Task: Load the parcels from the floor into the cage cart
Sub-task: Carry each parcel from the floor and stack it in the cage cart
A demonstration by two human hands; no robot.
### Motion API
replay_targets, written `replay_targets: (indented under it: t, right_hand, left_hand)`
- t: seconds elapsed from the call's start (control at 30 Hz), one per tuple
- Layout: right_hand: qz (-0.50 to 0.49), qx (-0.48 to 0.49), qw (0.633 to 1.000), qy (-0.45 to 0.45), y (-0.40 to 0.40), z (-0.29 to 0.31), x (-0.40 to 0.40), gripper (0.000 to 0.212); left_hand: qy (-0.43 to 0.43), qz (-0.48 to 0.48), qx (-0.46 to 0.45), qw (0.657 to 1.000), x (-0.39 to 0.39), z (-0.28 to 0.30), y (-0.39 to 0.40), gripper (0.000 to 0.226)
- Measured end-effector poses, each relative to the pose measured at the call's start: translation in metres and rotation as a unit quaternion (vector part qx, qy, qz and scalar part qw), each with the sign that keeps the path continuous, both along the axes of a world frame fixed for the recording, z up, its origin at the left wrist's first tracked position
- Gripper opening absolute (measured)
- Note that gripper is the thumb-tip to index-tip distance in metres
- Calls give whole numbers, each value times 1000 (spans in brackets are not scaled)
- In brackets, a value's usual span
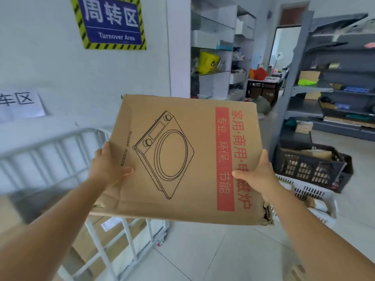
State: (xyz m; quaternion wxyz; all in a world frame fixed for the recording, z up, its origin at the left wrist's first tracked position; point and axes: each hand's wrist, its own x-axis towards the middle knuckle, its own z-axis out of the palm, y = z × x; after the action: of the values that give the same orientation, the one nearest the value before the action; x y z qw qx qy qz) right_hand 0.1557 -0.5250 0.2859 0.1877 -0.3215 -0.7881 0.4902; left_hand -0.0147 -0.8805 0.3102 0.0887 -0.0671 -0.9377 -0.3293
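Observation:
I hold a flat brown cardboard parcel (pixel 182 159) in the air at chest height; it carries a line drawing of a cooktop and a red band of printed characters. My left hand (pixel 109 165) grips its left edge, thumb on top. My right hand (pixel 257 175) grips its right edge, thumb on the red band. The parcel's near right corner is torn. The white wire cage cart (pixel 50 155) stands to the left and below the parcel, with brown boxes visible through its bars lower down.
A black plastic crate (pixel 316 169) and a white basket (pixel 310 195) sit on the tiled floor at right. Grey shelving (pixel 334 88) lines the right side, white shelves stand at the back. A blue "Turnover Area" sign (pixel 111 21) hangs on the wall.

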Motion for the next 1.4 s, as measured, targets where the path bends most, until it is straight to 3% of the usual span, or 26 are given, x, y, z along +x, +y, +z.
replay_targets:
  t: [0.2, 0.53, 0.77, 1.03, 1.2, 1.4]
  right_hand:
    - [77, 18, 997, 11, -91, 23, -86, 131]
    - [187, 23, 981, 54, -257, 44, -205, 80]
    - [264, 37, 962, 51, -362, 46, -274, 71]
    - [369, 23, 929, 10, -458, 16, -374, 73]
    - [427, 14, 903, -58, -509, -23, -441, 108]
    - [482, 31, 863, -148, -554, -68, -479, 82]
  left_hand:
    - [18, 76, 14, 997, -26, 21, -113, 110]
    - [31, 174, 33, 984, -58, 36, -290, 99]
    - [31, 256, 40, 965, -65, 28, -390, 103]
    - [-10, 358, 26, 933, -86, -5, -474, 109]
    - [-58, 417, 12, 907, -102, -34, -510, 105]
    - [-145, 470, 6, 871, -99, -80, -528, 96]
